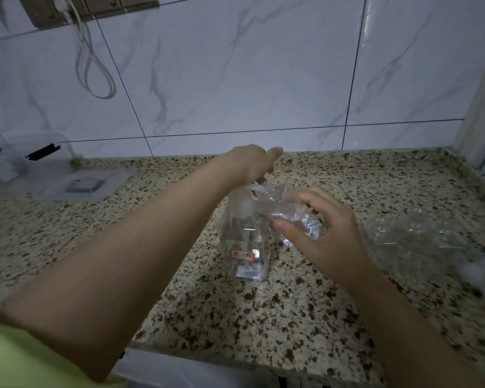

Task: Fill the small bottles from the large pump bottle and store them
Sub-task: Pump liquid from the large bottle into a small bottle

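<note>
- Clear plastic large square pump bottle stands mid-counter; left hand presses its pump head.
- Right hand grips a small clear bottle, tilted, at the nozzle's 3 o'clock.
- Advice: seat mouth under the spout; pump slowly.

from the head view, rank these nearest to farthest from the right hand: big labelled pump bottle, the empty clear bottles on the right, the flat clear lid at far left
Measured from the right hand, which holds a small clear bottle:
1. Pump bottle, just to its left, by the fingertips.
2. Empty clear bottles, on the counter to its right, apart from it.
3. Flat clear lid, far left near the wall.
</note>
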Demonstrator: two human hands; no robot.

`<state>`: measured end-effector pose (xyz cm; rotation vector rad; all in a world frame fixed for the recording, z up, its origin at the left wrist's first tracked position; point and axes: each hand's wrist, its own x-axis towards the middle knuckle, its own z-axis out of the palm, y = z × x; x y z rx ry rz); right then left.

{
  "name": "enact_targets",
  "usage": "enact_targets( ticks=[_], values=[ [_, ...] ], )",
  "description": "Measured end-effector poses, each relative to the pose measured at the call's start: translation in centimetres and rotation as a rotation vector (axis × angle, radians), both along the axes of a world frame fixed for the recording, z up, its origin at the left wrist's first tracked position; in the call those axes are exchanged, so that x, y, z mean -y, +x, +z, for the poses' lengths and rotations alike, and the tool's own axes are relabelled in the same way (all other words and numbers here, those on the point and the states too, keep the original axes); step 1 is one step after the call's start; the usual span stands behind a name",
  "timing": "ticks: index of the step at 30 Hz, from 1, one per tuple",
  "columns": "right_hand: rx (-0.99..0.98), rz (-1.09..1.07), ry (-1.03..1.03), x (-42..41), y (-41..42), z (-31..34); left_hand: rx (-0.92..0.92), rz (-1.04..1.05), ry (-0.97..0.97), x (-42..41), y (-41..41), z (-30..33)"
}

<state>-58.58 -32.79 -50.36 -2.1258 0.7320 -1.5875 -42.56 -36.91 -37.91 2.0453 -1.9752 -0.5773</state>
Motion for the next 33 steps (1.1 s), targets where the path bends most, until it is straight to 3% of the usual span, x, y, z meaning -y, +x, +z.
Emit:
enact_targets(
  ticks=[16, 25, 29, 33],
  values=[
    [-0.002, 0.005, 0.006, -0.10, 0.09, 0.25, 0.086, 0.000, 0.052, 0.47, -0.13, 0.11],
    [-0.005, 0.011, 0.018, -0.17, 0.20, 0.03, 0.007, -0.012, 0.013, 0.15, 0.32, -0.05],
    [-0.012, 0.017, 0.022, -0.14, 0.31, -0.07, 0.039, -0.037, 0.103, -0.10, -0.05, 0.34],
    [0.026, 0.004, 0.026, -0.10, 0.03, 0.16, -0.025, -0.008, 0.007, 0.08, 0.17, 0.74]
  ],
)
